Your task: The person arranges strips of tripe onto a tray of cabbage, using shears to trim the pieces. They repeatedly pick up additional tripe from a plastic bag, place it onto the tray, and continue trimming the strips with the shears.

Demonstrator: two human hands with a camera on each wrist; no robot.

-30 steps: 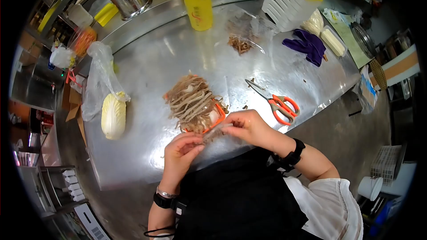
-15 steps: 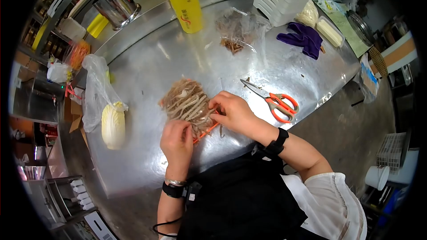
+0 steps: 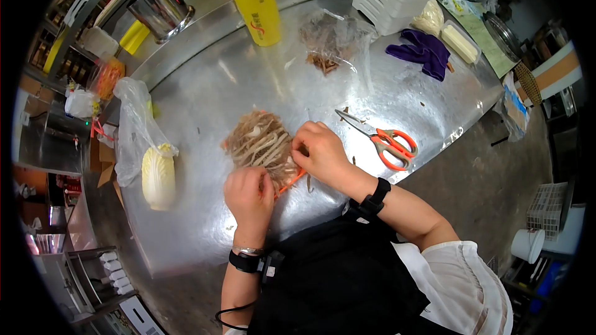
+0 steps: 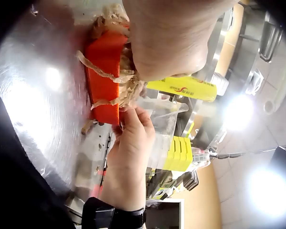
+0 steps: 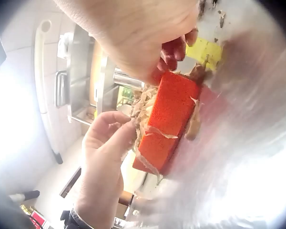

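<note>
Pale brown strips lie heaped in an orange container, some hanging over its side. At the near left of the heap is the left hand; in the right wrist view this hand pinches strips between thumb and forefinger. The right hand is at the heap's right side. Seen in the left wrist view, the right hand pinches strips by the container's corner with thumb and fingers. The part of each strip inside the fingers is hidden.
Orange-handled scissors lie right of the hands. A cabbage beside a plastic bag is at left. Behind stand a yellow roll and stacked white boxes; a purple cloth and a clear bag lie nearby.
Both hands have moved from in front of the container, where they held a strip between them, up to the sides of the heap. Over the last half second they shift only slightly.
</note>
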